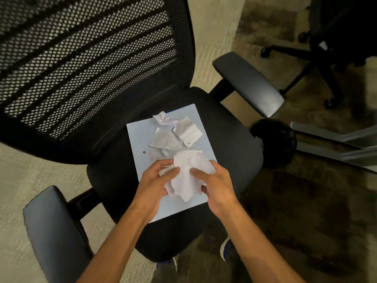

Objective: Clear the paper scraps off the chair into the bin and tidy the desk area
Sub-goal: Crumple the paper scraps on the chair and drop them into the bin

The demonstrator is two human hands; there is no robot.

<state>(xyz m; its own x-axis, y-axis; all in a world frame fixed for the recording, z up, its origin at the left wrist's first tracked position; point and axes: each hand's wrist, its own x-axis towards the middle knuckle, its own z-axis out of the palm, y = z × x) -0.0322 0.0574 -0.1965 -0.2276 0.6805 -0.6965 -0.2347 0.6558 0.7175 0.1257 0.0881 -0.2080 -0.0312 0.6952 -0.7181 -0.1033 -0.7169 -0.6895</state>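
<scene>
A black mesh-backed office chair [230, 135] stands below me. A flat pale sheet of paper [140, 139] lies on its seat. On the sheet's far half rest torn scraps: a small crumpled piece [164, 119], a flat grey piece [165, 140] and a folded piece [188, 131]. Over the sheet's near half, my left hand [156, 185] and my right hand [217, 185] together grip a large crumpled white paper wad [187, 176], one hand on each side. A black round bin [274, 142] stands on the floor just right of the seat.
The chair's two padded armrests [247, 83] [54, 231] flank the seat. A second black chair's wheeled base [306, 56] stands at the upper right. A metal table leg frame [334, 144] runs along the floor beside the bin. My shoes [225, 249] show under the seat's front.
</scene>
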